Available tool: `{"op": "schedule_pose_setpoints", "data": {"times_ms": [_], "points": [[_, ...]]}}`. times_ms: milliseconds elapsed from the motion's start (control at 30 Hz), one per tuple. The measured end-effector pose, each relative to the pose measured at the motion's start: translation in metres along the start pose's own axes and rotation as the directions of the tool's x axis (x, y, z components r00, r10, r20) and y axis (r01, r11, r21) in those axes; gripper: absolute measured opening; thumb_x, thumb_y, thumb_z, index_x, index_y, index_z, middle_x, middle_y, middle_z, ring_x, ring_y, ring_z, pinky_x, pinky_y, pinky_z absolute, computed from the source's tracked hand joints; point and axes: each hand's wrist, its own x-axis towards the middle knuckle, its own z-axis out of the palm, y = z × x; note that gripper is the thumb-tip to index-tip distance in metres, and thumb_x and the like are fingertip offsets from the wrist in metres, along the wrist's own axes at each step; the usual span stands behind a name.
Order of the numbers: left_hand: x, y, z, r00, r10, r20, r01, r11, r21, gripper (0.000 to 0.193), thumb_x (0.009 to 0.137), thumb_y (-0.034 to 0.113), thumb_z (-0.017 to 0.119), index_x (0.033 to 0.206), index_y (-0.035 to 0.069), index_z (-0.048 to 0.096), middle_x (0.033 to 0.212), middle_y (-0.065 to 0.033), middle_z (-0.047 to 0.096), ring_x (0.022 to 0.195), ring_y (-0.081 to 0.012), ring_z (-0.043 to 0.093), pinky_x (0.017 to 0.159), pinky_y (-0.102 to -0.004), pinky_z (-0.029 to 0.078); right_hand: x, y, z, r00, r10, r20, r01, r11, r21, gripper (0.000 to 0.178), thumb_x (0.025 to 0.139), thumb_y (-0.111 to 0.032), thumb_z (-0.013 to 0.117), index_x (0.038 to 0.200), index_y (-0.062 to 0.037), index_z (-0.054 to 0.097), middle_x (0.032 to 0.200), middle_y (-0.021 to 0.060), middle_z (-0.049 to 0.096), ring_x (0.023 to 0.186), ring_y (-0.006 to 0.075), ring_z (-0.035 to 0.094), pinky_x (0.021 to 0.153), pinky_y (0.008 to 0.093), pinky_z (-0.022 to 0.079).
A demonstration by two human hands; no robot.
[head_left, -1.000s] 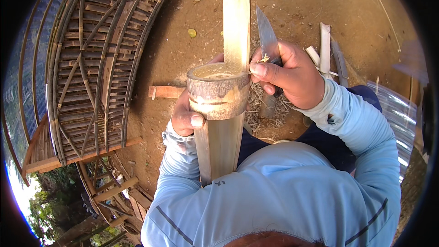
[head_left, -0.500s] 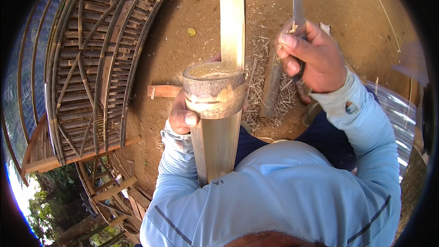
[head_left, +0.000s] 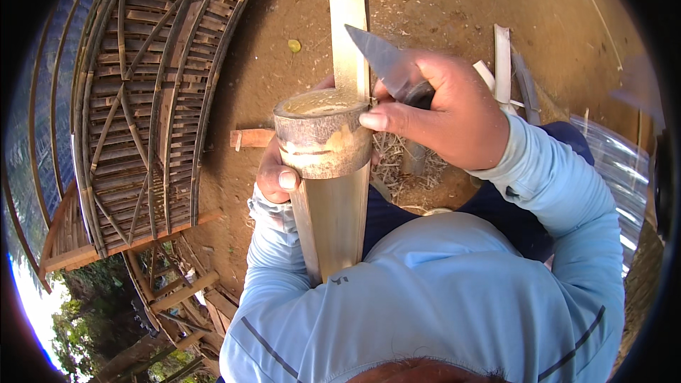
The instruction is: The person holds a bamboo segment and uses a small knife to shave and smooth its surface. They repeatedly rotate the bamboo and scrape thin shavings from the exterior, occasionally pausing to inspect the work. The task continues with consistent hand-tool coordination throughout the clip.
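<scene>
My left hand is wrapped round a cut bamboo piece, its thumb showing on the near left side and the other fingers mostly hidden behind. The piece has a thick round collar with a pale top. From the collar a flat bamboo strip rises away from me, and a wider bamboo section runs down toward my chest. In my right hand is a knife, blade pointing up and left across the strip. My right thumb touches the collar's right rim.
On the left stands a large slatted bamboo structure. Shavings lie around a bamboo length on the dirt. Split pieces lie beyond my right hand, and a short wooden piece beside my left. Clear plastic sheeting is at right.
My right hand has come left and in to the collar, swinging the knife blade from upright to leftward. The fibre shaving at its fingers no longer shows. My left hand keeps its hold.
</scene>
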Motion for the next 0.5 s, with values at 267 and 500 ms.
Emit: {"op": "schedule_pose_setpoints", "data": {"times_ms": [267,500], "points": [[-0.002,-0.004,-0.013,1.000,0.002,0.017,-0.001,1.000,-0.027,0.127,0.049,0.036,0.089,0.152,0.002,0.023,0.120,-0.0341,0.053,0.087,-0.0457,0.066,0.066,-0.0511,0.063,0.002,0.004,-0.008,0.991,0.135,-0.024,-0.129,0.974,0.188,0.018,0.092,-0.018,0.071,0.097,-0.0022,0.063,0.075,0.0006,0.061,0.063,0.0054,0.054,0.057,0.0240,0.045],[-0.004,-0.002,-0.015,1.000,-0.015,0.013,0.016,0.997,-0.076,0.126,0.050,0.033,0.090,0.153,0.004,0.023,0.124,-0.0385,0.049,0.092,-0.0485,0.065,0.069,-0.0542,0.062,0.005,0.020,-0.032,0.984,-0.093,-0.151,0.073,0.989,-0.129,0.028,0.093,-0.021,0.068,0.114,-0.0032,0.063,0.087,0.0020,0.062,0.081,0.0073,0.057,0.071,0.0277,0.047]]}}
